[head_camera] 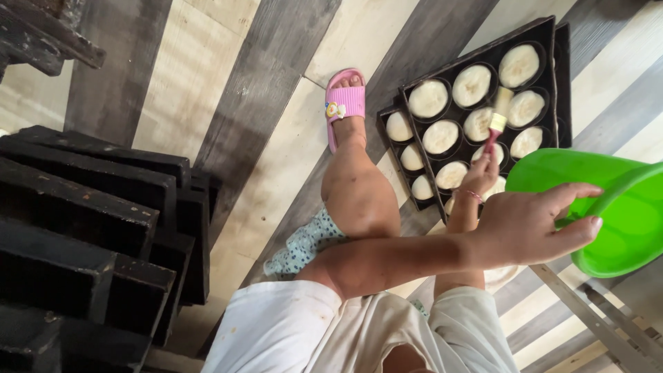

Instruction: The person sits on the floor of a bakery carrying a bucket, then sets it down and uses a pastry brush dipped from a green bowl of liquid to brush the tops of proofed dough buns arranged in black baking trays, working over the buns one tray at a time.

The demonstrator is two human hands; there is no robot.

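On the striped grey-and-cream floor [207, 76], right side of the view, sits a black muffin tray [545, 34] holding round pale dough pieces [472, 85], one per cup; a second similar tray [390, 114] lies under or just beside it, partly covered. Right hand [481, 176] reaches forward over the near edge of the top tray, fingers pinched around the red handle of a pastry brush [498, 117]; the bristle end is over the tray, between the dough rounds, can't tell if it touches the dough. A thin bracelet [474, 195] is on that wrist. Left hand [532, 224] crosses over the right forearm and grips the rim of a green plastic bowl [621, 207], thumb side on top, fingers curled over the edge; bowl is tilted and held off the floor, near the tray's lower right corner. Its contents aren't visible. The person's leg extends toward the trays, foot in a pink slide sandal [345, 100] just left of the lower tray. Patterned shorts [304, 245] and a white shirt [290, 331] at bottom. Far left: a stack of dark empty baking trays [90, 228], well apart from the hands. A metal frame [594, 318] shows at bottom right.
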